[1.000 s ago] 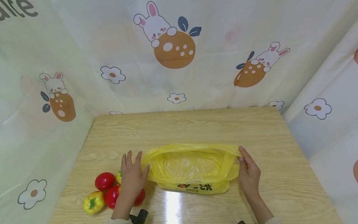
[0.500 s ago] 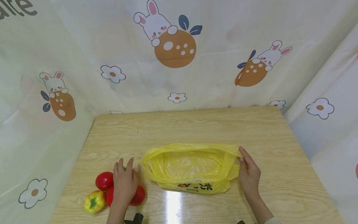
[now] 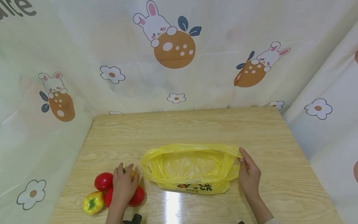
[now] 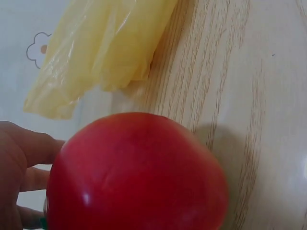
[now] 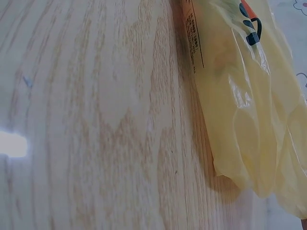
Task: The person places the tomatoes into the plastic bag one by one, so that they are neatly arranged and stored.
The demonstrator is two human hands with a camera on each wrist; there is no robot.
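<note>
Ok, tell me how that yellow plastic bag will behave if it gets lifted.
The yellow bag looks thin and crinkled, so it probably flops and collapses once lifted. It appears empty, hence likely very light. Only the right hand holds its rim, so the mouth may sag shut.

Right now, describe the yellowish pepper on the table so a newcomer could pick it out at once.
Start at the wooden table and go to its near left corner, left of the yellow plastic bag, where a cluster of toy vegetables lies under the left hand. The pepper sits at the cluster's outer left edge. Its neighbours are plain red; it alone is yellow blushed with red and has a green stem.
</note>
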